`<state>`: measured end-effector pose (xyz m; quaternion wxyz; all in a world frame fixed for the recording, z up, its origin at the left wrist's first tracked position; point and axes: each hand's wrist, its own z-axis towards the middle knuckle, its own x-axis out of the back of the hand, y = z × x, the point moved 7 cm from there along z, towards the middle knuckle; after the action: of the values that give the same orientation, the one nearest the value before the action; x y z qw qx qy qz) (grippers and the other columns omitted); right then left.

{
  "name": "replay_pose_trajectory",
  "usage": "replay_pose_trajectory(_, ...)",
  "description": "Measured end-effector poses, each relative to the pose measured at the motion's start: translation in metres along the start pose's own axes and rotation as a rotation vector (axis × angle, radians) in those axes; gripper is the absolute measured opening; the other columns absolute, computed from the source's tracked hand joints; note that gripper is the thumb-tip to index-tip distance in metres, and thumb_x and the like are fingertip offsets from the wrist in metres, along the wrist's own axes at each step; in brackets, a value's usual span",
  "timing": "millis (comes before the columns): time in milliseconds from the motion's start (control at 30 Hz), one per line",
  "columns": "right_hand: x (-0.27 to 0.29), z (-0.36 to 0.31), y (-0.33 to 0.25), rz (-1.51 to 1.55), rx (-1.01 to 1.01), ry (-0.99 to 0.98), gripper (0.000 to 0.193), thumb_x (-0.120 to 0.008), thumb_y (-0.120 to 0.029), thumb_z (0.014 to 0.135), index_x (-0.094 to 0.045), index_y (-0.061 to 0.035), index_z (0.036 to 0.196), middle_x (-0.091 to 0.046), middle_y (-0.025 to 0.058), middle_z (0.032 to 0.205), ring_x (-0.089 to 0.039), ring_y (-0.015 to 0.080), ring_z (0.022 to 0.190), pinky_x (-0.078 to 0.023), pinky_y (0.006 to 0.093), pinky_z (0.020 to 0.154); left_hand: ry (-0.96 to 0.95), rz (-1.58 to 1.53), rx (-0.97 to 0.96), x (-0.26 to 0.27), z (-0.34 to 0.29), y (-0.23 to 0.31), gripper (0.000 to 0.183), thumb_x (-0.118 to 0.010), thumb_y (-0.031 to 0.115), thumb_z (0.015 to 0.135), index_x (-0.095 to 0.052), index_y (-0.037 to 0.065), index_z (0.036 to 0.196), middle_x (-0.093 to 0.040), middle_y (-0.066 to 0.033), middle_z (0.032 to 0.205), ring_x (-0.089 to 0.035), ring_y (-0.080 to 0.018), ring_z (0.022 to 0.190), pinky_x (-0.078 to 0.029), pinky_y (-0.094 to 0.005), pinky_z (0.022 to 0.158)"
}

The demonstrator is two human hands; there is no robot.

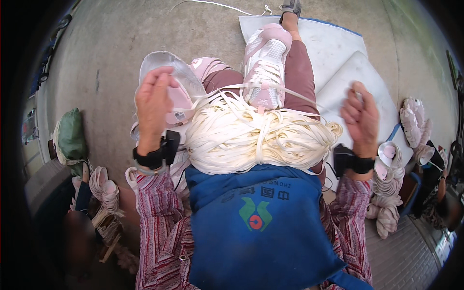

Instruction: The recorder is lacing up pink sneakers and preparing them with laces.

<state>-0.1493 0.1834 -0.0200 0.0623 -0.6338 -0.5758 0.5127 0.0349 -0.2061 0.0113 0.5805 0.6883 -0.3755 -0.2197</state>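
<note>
A pink and white sneaker [265,67] rests sole-down across my lap, its toe pointing away from me. A white shoelace [295,92] is threaded through it and stretches out to both sides. On the left, my left hand [155,99] is raised with its fingers closed on one side of the lace. My right hand [360,116], slightly blurred, is closed with curled fingers on the other side. The lace ends inside both hands are hidden. A big tied bundle of cream laces [261,137] lies on my lap between the hands, just behind the sneaker's heel.
Beside my left hand is a silvery open bag [169,72] with pink shoe parts in it. A grey-white sheet [333,53] covers floor at the right. Bundled shoe parts [386,179] lie right, more shoe bundles [104,188] left. A blue apron [261,227] covers my front.
</note>
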Motion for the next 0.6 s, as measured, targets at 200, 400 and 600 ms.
replay_pose_trajectory(200,0.166,-0.05,-0.072,0.058,0.188,0.399,0.014,-0.054,-0.015,0.093,-0.05,-0.0088,0.081,-0.028,-0.0077,0.055,-0.025,0.0039,0.041,-0.02,0.0206,0.034,0.104,-0.109,-0.105,0.061,-0.004,0.011,0.022,-0.047,0.011,0.097,-0.057,0.002,0.113,-0.058,-0.0008,0.086,-0.031,0.0001,0.047,-0.027,-0.0162,0.042)
replay_pose_trajectory(400,0.124,0.001,-0.018,-1.118,0.16,0.494,0.02,-0.057,-0.021,0.088,-0.063,-0.002,0.084,-0.046,-0.0007,0.057,-0.043,0.009,0.049,-0.035,0.0264,0.044,0.102,0.103,-0.113,0.048,-0.012,0.026,0.022,-0.049,0.013,0.096,-0.059,0.003,0.113,-0.06,0.0001,0.089,-0.035,0.0015,0.05,-0.03,-0.0161,0.044)
replay_pose_trajectory(600,-0.042,0.026,0.025,-1.456,0.438,0.025,0.013,-0.064,-0.015,0.081,-0.066,-0.0015,0.081,-0.062,0.0143,0.077,-0.059,0.0271,0.072,-0.047,0.0344,0.067,-0.418,0.468,-0.284,-0.087,-0.015,-0.003,0.02,-0.06,0.014,0.088,-0.061,0.0,0.102,-0.065,-0.0089,0.093,-0.06,-0.0178,0.087,-0.046,-0.0282,0.08)
